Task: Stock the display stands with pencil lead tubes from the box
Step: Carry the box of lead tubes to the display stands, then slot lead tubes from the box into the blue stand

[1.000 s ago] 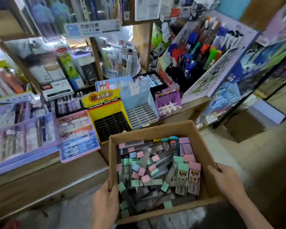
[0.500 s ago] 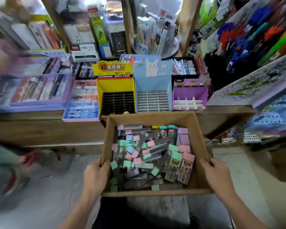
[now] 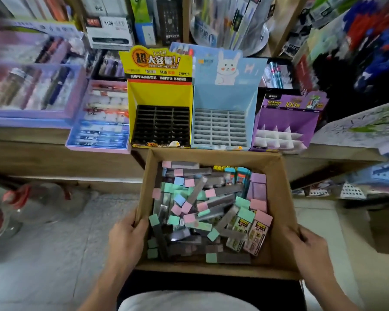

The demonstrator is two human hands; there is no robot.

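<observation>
This is a stationery shop. A wooden counter (image 3: 43, 153) holds a yellow stand (image 3: 160, 93), a blue stand (image 3: 225, 97) and a purple stand (image 3: 288, 117) of printed cardboard side by side. A tray of pens (image 3: 99, 129) sits beside them, and boxed goods (image 3: 109, 30) crowd the shelves behind.

Open brown cardboard box (image 3: 279, 198), seen from above, far wall just below front edge of shelf (image 3: 54, 151). Heaped w/ lead tubes (image 3: 227, 189): flat grey-clear cases w/ pastel caps (mint, pink, lt blue, lilac), lying crisscross. Few printed packs w/ pink & mint tops tilted along right side; teal-capped ones at back wall.

Three stands side by side on shelf, right behind box:
- yellow stand (image 3: 160, 95), left: black slot grid, header w/ Chinese text & "24PCS".
- blue stand (image 3: 225, 95), centre: grey slot grid, white rabbit on backboard.
- purple stand (image 3: 288, 117), right: white card dividers, "100" on header.

Slots unfilled in all three.
</observation>
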